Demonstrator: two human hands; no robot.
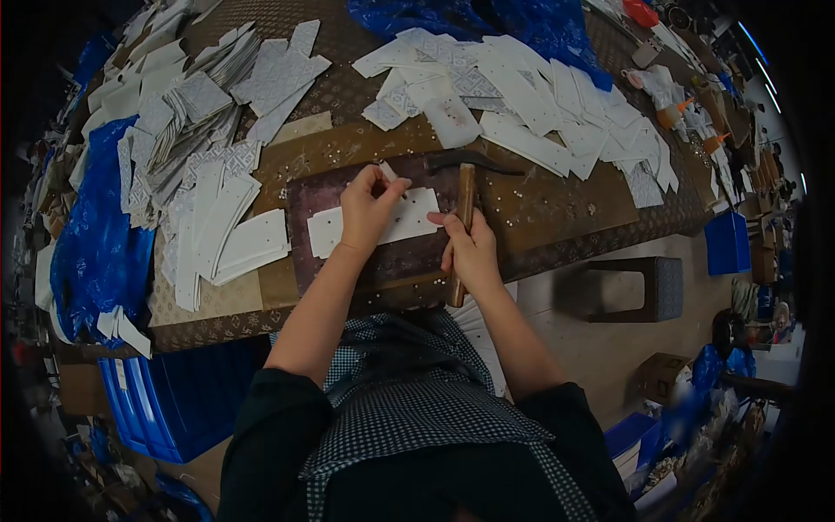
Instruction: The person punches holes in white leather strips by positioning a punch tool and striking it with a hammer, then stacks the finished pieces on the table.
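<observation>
My right hand [470, 250] is wrapped around the wooden handle of a hammer [466, 193], whose dark curved head lies across the handle's far end. The index finger stretches left toward a white strip [410, 227] dotted with small dark holes or spots. Over this strip my left hand [369, 207] is closed in a pinch. A small pale piece [386, 170] sticks up between its fingers; I cannot tell what kind of thing it is. Beneath the strip lies a worn maroon board [306, 269] on the table. My left wrist and hand hide the strip's middle.
Stacks of white and grey-patterned strips [230, 222] cover the table's left side. More loose strips [522, 96] lie at the back right, beside blue plastic sheeting [557, 30]. Small bits are scattered near the board. A stool [665, 289] and blue crate [165, 404] stand below.
</observation>
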